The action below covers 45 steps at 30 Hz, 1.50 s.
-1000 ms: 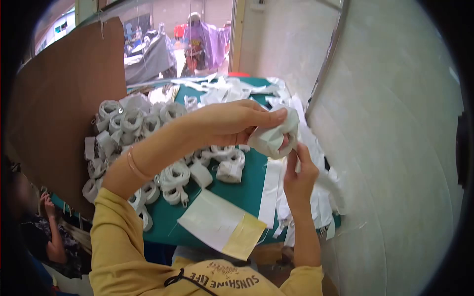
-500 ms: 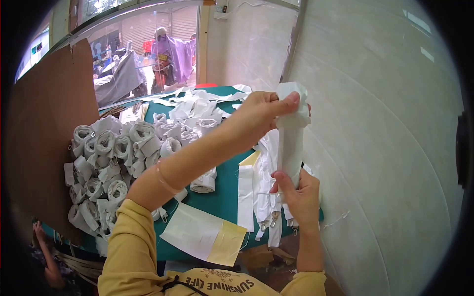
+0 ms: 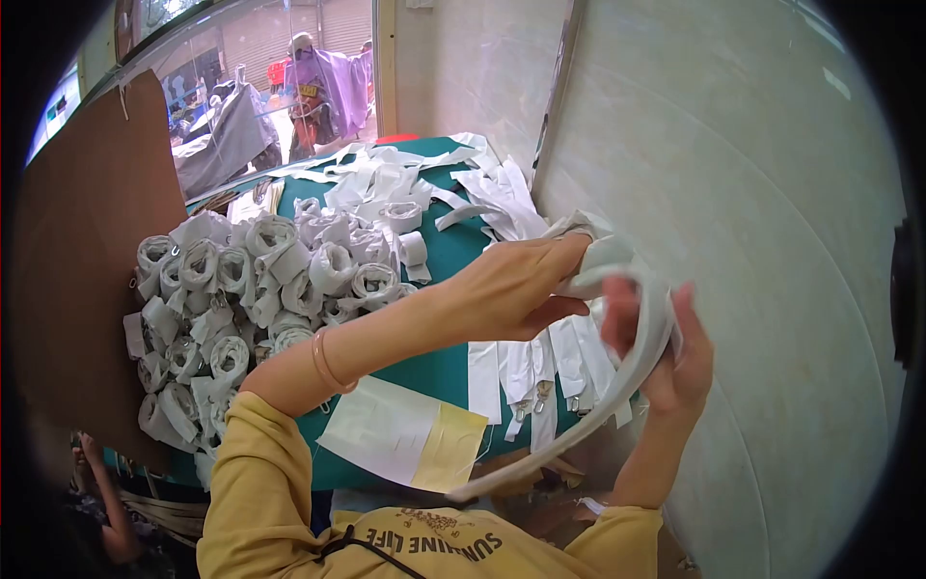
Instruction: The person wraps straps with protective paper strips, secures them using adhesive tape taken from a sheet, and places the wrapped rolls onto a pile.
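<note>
A long white fabric strap point(image 3: 629, 378) loops between my hands and trails down to the left toward my lap. My left hand point(image 3: 531, 280) reaches across and is closed on the bunched upper part of the strap. To its right, my right hand point(image 3: 680, 362) is raised with its fingers curled round the loop, partly smeared by motion. Below the hands, several flat white straps with metal clips point(image 3: 540, 391) lie side by side on the green table point(image 3: 424, 372).
A large pile of rolled white straps point(image 3: 231, 280) covers the table's left side, beside a brown board point(image 3: 96, 270). Loose straps point(image 3: 381, 183) lie at the back. A white and yellow sheet point(image 3: 395, 434) rests near the front edge. A pale wall point(image 3: 772, 289) stands at right.
My left hand has come down and my right hand has risen and moved right. The strap, earlier stretched upright between them, now curves in a loop with a trailing tail.
</note>
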Each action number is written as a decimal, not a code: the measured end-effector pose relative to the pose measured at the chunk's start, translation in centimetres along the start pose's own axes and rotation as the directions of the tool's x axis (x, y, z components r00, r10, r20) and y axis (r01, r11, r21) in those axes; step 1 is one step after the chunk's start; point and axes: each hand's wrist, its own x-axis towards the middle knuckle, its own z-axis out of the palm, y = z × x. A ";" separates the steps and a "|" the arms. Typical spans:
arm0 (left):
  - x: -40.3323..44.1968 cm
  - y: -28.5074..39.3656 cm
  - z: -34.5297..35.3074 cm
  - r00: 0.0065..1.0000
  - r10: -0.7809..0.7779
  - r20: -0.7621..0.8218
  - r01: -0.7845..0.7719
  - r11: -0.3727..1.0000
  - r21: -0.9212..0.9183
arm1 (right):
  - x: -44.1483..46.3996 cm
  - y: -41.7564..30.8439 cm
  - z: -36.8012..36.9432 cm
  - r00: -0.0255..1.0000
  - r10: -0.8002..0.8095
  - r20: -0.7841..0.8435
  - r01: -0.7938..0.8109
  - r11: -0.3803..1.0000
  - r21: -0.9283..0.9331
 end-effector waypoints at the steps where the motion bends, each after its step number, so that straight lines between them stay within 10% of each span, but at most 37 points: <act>1: -0.2 0.2 0.2 0.998 -0.028 -0.053 0.029 1.000 0.008 | 0.5 0.1 0.6 1.000 0.004 -0.002 -0.004 1.000 0.002; 3: -0.7 1.1 0.3 0.992 -0.060 -0.108 0.062 0.998 0.011 | 1.5 0.6 2.3 0.947 -0.296 0.120 0.292 0.955 0.052; 5: -0.9 2.6 -0.4 0.938 -0.337 0.080 0.344 0.934 -0.096 | 2.8 1.6 -0.1 0.826 -0.562 0.044 0.501 0.697 -0.512; 6: -1.3 3.0 -0.5 0.919 -0.372 0.129 0.385 0.918 -0.095 | 2.9 1.6 -0.7 0.832 -0.553 0.049 0.497 0.702 -0.510; 9: -1.9 3.0 -0.9 0.862 -0.441 0.251 0.494 0.617 -0.612 | 2.9 1.3 -1.7 0.911 -0.225 0.346 0.284 -0.267 -0.921; 12: -1.3 3.3 -2.2 0.789 -0.526 0.317 0.540 0.348 -0.767 | 3.2 4.7 -5.3 0.920 -0.252 0.300 0.239 -0.244 -0.940; 17: 0.0 1.3 -1.6 0.849 -0.519 0.097 0.304 0.330 -0.893 | 3.4 7.3 -1.8 0.952 -0.175 -0.252 -0.084 0.642 -0.762; 25: -1.6 -1.7 -0.7 0.977 -0.166 -0.132 0.113 0.935 -0.335 | 1.0 6.1 2.4 0.896 -0.244 -0.371 -0.033 0.796 -0.604; 31: -2.6 -0.5 0.5 0.991 -0.122 -0.047 0.116 0.987 -0.112 | 0.3 4.6 0.4 0.909 -0.035 -0.415 0.005 0.997 -0.072; 35: -3.7 -0.7 2.4 0.974 -0.195 -0.115 0.185 0.978 -0.092 | 0.6 5.4 0.7 0.942 -0.117 -0.315 -0.038 0.893 -0.448; 36: -3.9 -0.7 2.9 0.978 -0.165 -0.127 0.157 0.985 -0.071 | 0.5 7.2 -0.6 0.926 -0.360 -0.111 0.191 0.704 -0.684; 38: -4.3 0.0 4.2 0.982 -0.150 -0.115 0.144 0.988 -0.062 | 1.0 7.1 0.0 0.881 -0.431 -0.195 -0.028 0.364 -0.931; 45: -7.3 -1.1 5.4 0.960 -0.131 -0.246 0.157 0.983 0.091 | 3.7 10.3 0.9 0.824 -0.300 -0.480 0.004 0.851 -0.524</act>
